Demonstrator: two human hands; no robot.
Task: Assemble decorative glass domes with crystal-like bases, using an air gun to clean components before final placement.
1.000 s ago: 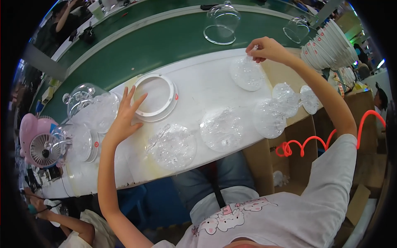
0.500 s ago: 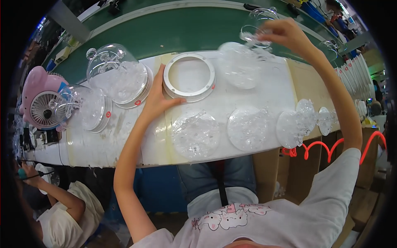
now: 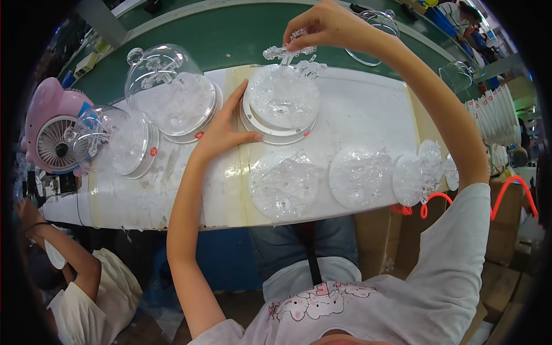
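Observation:
A white ring base stands on the white table strip, with a clear crystal disc lying in it. My left hand rests flat against the base's left rim, fingers spread. My right hand hovers above the far edge of the base and pinches a small clear branch-shaped piece. Three more clear crystal discs lie in a row nearer to me.
Two finished clear domes on bases stand at the left, next to a pink fan. Empty clear domes sit on the green belt behind. White ring bases are stacked at the right. Another person sits at lower left.
The crystal disc now lies in the white ring base. My right hand has come back from the far right and now holds a clear branch piece over it; my left hand stays at the rim.

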